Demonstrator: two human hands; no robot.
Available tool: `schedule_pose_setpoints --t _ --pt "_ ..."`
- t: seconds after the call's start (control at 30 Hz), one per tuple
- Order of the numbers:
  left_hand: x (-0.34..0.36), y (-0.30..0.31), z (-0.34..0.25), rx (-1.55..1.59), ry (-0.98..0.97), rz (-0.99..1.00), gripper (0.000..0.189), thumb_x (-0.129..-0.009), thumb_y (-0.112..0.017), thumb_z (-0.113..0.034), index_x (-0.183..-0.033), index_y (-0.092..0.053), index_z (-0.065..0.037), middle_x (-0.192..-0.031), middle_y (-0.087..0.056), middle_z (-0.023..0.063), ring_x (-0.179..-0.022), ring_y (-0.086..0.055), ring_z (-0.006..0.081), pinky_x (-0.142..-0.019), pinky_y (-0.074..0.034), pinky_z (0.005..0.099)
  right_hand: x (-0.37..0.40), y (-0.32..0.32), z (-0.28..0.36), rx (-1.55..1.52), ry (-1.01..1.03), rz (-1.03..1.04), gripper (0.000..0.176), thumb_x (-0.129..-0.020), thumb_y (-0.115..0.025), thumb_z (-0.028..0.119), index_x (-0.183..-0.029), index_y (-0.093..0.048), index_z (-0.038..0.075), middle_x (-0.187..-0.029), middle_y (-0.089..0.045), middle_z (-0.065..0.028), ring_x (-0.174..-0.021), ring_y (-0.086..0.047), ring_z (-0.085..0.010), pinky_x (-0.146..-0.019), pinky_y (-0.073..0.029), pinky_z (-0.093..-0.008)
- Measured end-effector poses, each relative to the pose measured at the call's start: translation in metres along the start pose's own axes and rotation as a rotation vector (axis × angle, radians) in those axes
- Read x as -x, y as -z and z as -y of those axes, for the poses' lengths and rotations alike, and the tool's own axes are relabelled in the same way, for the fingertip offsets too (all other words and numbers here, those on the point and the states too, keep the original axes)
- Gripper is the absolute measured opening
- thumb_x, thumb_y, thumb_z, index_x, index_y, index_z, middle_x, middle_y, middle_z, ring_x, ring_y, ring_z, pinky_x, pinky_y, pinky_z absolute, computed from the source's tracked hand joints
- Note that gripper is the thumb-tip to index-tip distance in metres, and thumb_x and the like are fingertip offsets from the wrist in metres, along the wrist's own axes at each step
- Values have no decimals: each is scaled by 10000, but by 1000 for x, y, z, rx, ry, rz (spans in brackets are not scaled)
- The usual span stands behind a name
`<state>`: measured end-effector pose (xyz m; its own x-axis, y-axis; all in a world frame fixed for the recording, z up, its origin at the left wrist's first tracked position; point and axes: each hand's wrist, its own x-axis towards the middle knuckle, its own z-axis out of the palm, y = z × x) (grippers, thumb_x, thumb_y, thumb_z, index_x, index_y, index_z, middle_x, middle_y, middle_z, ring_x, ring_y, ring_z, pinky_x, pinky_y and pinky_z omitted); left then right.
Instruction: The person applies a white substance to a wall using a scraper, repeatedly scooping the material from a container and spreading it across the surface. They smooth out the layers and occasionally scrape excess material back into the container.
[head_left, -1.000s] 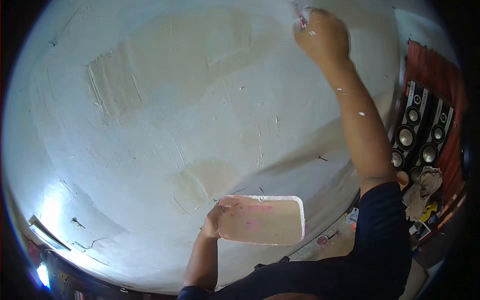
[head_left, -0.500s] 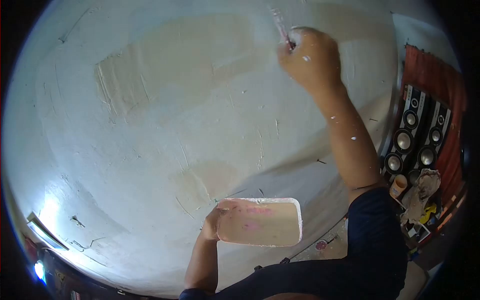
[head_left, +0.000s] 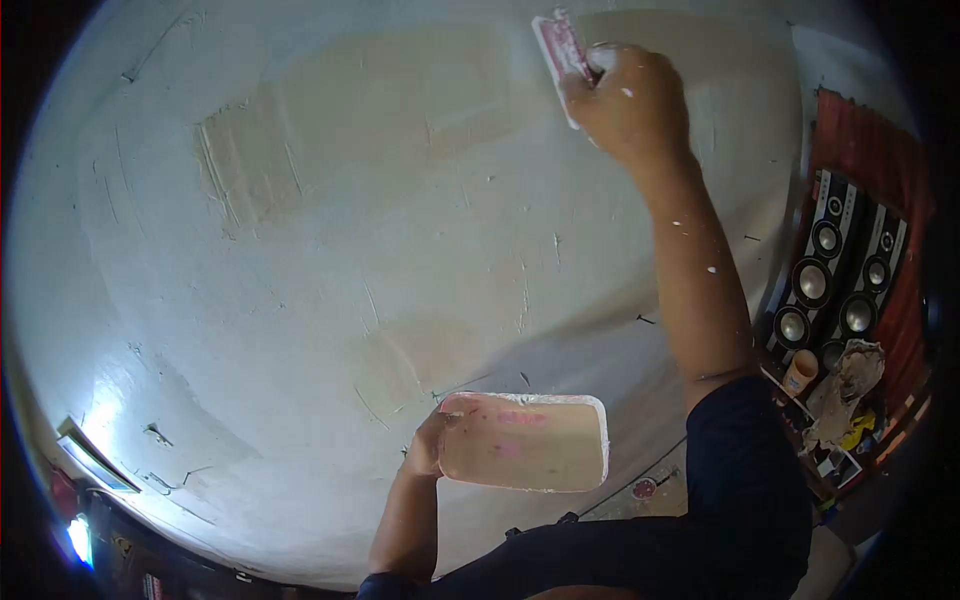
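Observation:
At the top of the view, my right hand is closed around a putty knife with a pinkish blade smeared white. Its blade overlaps the pale wall, close by a broad beige patch. White specks dot the hand and forearm. Lower down, my left hand grips the left end of a shallow rectangular tub. White paste crusts its rim, and pink stains mark the inside. The fingers behind the tub are partly hidden.
Nails stick out of the wall on the right. Tall speakers stand at the far right before a red curtain, with a tan cup and clutter below. A lit tube lamp is at the lower left.
The putty knife has turned in my right hand, so its broad blade now shows. The right hand has moved slightly up and right; my left hand and the tub have barely shifted.

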<state>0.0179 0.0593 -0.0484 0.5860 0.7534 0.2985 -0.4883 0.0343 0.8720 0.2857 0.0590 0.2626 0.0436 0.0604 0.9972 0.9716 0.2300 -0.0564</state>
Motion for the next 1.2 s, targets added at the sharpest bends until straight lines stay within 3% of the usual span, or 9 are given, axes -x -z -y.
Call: schedule_pose_setpoints --t 0.2,0.4,0.47,0.5,0.67,0.87,1.0,1.07,1.2 --pt "5 25 16 -607 -432 78 467 -803 -576 -115 -1195 -421 86 -1201 -488 192 -1077 -509 269 -871 -442 388 -8 -6 -17 -1430 -345 159 291 -754 -684 233 -885 -638 -23 -769 -636 -36 -624 -564 -110 -577 -441 -245" --pt "5 21 17 -185 -129 -31 501 -779 -587 -62 -1221 -399 83 -1219 -480 176 -1076 -509 258 -895 -429 385 4 -89 -17 -820 -235 407 193 -747 -665 152 -809 -632 -28 -648 -553 -7 -540 -474 -79 -512 -394 -254" --pt "5 10 8 23 -76 -48 498 -774 -592 -63 -1213 -407 84 -1216 -482 175 -1077 -507 256 -894 -429 382 8 -116 -65 -855 -554 74 182 -747 -666 159 -795 -637 -14 -643 -547 0 -542 -475 -84 -517 -400 -257" --pt "7 6 7 241 -26 -66 496 -769 -597 -65 -1205 -416 86 -1213 -484 174 -1077 -506 253 -892 -430 379 2 -86 -99 -962 -519 411 192 -756 -658 164 -849 -654 -4 -709 -597 -28 -582 -513 -94 -554 -435 -268" --pt "10 12 13 -310 -217 -45 414 -803 -554 -98 -1166 -460 76 -1212 -481 178 -1085 -500 262 -898 -422 374 14 -37 -223 -967 -670 267 360 -774 -636 219 -1037 -612 -25 -900 -642 -72 -756 -609 -145 -698 -480 -296" --pt "5 0 6 -284 -259 26 410 -838 -506 -145 -1189 -444 58 -1212 -476 179 -1096 -494 273 -912 -413 382 11 -36 -62 -1463 -369 246 324 -762 -658 241 -952 -631 -19 -815 -643 -72 -673 -604 -114 -622 -490 -271" --pt "0 12 9 61 -18 -18 438 -879 -416 -216 -1225 -403 52 -1212 -477 174 -1096 -494 267 -916 -417 389 27 -111 94 -962 -52 200 365 -692 -713 334 -685 -612 -16 -583 -599 -129 -547 -576 -250 -585 -476 -375" --pt "0 13 8 -645 -310 61 473 -886 -363 -276 -1225 -403 51 -1207 -482 169 -1093 -495 263 -914 -417 386 27 -86 146 -1124 16 413 238 -740 -679 256 -712 -649 21 -546 -592 -126 -524 -566 -189 -552 -448 -311" --pt "-4 16 10 -30 -22 11 506 -868 -399 -306 -1225 -404 53 -1201 -488 169 -1086 -498 258 -913 -413 380 7 -109 143 -841 -134 292 216 -694 -658 234 -695 -645 19 -666 -624 -172 -674 -625 -307 -689 -497 -368"
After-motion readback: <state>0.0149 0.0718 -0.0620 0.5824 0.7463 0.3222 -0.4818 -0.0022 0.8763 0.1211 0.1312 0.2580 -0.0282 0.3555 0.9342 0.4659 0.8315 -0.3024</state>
